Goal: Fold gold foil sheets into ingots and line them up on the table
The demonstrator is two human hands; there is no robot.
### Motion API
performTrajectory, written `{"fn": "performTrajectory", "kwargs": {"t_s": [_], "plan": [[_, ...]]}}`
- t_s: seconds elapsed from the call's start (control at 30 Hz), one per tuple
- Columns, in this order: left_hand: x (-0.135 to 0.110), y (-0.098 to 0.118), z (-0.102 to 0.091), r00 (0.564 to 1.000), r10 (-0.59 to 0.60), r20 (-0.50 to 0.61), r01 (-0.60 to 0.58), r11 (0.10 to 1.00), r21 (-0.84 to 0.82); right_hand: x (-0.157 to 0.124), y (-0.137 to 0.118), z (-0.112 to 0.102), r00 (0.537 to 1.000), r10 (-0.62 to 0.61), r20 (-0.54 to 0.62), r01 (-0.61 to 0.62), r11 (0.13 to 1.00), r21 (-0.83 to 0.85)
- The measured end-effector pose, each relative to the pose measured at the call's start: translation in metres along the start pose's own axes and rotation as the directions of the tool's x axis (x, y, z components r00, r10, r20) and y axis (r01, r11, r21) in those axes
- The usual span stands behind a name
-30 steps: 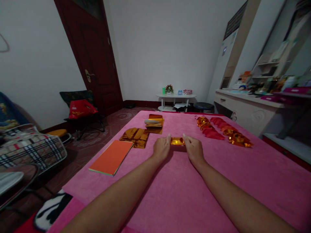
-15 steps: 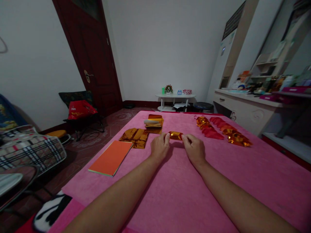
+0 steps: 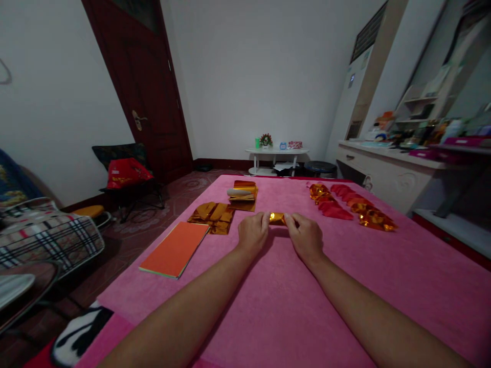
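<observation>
Between my two hands is a small piece of shiny gold foil paper [image 3: 276, 219], held just above the pink cloth. My left hand [image 3: 253, 232] pinches its left end, and my right hand [image 3: 306, 235] grips the right end. The fingers cover both ends, so only the middle shows. Left of my hands lie flat folded gold foil sheets [image 3: 212, 216], with a gold paper stack [image 3: 245, 202] behind them that has a greyish oval thing [image 3: 240, 192] on it. An orange paper pad [image 3: 176, 249] lies nearer to me on the left.
On the pink-covered table [image 3: 268, 306], folded gold and red foil pieces [image 3: 339, 203] lie in rows at the right. A white side table [image 3: 278, 151] stands beyond the far edge. A cluttered white counter [image 3: 387, 156] is at the right, and a chair with a red bag [image 3: 128, 173] at the left.
My hands have come slightly closer together and a little lower, and less of the gold foil shows between them. Both still hold it. The other things have not moved.
</observation>
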State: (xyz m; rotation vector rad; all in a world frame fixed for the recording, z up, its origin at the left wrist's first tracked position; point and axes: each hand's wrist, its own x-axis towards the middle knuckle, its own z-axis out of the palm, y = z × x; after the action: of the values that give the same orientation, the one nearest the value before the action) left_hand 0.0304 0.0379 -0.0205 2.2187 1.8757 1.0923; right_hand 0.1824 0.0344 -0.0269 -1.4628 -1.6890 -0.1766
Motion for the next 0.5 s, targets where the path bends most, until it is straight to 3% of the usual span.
{"fn": "performTrajectory", "kwargs": {"t_s": [0.5], "plan": [[-0.0004, 0.0001, 0.0033, 1.000, -0.005, 0.000, 0.005, 1.000, 0.015, -0.0020, -0.0046, 0.0016, 0.997, -0.074, -0.032, 0.072, 0.996, -0.045]]}}
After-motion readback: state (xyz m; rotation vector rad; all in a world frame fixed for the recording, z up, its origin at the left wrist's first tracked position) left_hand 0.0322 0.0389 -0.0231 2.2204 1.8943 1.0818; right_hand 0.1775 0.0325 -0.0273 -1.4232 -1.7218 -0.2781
